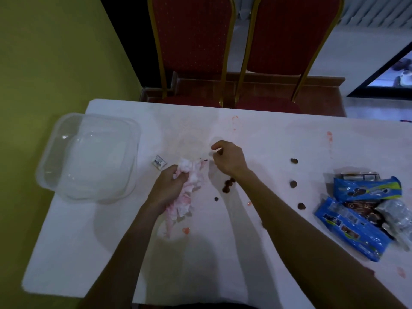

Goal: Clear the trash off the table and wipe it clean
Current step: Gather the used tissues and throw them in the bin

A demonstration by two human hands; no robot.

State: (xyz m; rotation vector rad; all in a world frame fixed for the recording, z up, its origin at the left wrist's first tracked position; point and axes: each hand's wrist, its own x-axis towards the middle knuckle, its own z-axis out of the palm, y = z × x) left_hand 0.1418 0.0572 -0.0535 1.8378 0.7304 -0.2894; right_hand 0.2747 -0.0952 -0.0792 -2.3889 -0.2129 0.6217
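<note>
My left hand point(168, 186) grips a crumpled white tissue point(187, 192) stained pink, lying on the white table point(245, 253) near its middle. My right hand point(229, 158) is just right of the tissue, fingers curled, pinching a small piece near the tissue's top; what it pinches is too small to tell. Several brown crumbs point(294, 184) lie scattered to the right. Pink smears point(329, 137) and a red spot point(185, 230) mark the tabletop. A small wrapper point(159, 162) lies left of the tissue.
A clear plastic tub point(89, 155) sits at the table's left edge. Blue snack packets point(361, 210) and clear wrapping lie at the right edge. Two red chairs point(194, 41) stand behind the table. A green wall is on the left.
</note>
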